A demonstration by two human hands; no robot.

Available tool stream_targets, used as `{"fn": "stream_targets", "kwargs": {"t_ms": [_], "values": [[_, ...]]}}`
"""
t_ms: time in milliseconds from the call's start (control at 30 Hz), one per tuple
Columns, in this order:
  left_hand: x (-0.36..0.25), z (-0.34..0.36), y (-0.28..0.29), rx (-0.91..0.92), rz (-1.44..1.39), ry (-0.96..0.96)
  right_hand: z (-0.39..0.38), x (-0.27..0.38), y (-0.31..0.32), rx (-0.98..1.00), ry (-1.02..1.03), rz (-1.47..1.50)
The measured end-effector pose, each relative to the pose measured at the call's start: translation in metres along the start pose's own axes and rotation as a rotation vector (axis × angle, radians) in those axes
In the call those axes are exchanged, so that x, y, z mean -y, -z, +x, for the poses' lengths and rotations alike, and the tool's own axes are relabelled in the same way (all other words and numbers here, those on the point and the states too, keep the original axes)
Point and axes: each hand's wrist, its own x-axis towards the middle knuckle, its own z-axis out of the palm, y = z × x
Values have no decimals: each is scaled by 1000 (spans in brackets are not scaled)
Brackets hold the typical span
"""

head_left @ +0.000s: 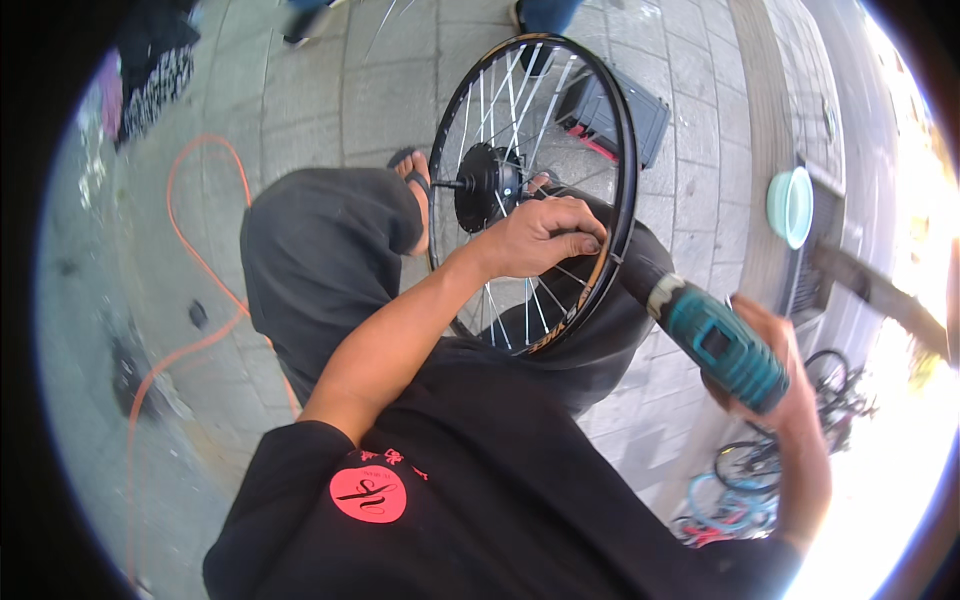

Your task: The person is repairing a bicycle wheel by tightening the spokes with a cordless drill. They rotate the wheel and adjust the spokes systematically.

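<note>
A bicycle wheel [627,150] with a black rim, silver spokes and a large black hub [490,188] stands tilted between my legs. My left hand [545,237] reaches across the spokes to the inner side of the rim. Its fingers and thumb are pinched together there; whatever is between them is hidden. A teal cordless drill [725,345] is gripped in my right hand [780,350], on the right of the wheel. The drill's dark front end points at the outer side of the rim, close to my left fingers. Whether its tip touches the rim cannot be seen.
Behind the wheel lies a dark grey case [645,118] with red parts. A pale green basin [790,208] stands by a grate at the right. An orange hose [190,345] loops over the paving at left. Bicycles [750,465] stand at lower right. Another person's shoe [305,25] shows at the top.
</note>
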Motion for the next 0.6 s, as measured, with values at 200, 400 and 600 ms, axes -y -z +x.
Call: {"fn": "stream_targets", "kwargs": {"t_ms": [200, 400, 600], "values": [[13, -4, -5, -87, 6, -50, -4, -19, -6, 81, 180, -153], [17, -5, -6, -109, -30, -28, -8, -11, -13, 34, -85, 129], [22, -2, -10, -145, -61, -93, -15, -15, -12, 48, -151, 104]]}}
